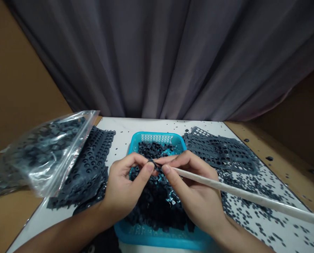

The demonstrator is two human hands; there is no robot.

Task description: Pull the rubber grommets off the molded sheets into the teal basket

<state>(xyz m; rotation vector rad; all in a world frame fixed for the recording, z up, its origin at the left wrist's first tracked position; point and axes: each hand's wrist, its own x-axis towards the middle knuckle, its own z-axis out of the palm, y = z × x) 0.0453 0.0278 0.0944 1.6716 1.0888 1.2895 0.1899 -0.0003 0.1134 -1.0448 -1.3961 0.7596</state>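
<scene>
My left hand (125,184) is closed in a pinch on a small black rubber piece (152,161), partly hidden by the fingertips. Close against it, my right hand (199,191) grips a long whitish stick (241,191) near its thin dark tip. The tip meets the black piece between both hands; whether it goes into it I cannot tell. Beyond the right hand the stick slants down past the right edge of the view. Both hands are above a blue plastic basket (157,240) that holds a heap of small black rubber pieces (157,207).
On the left, a clear zip bag (51,151) of black parts lies over stacked black rubber sheets (89,158) with round cups. Perforated black sheets (222,151) lie at right, with small black discs (257,207) scattered over the white table (122,124). A grey curtain (151,63) hangs behind.
</scene>
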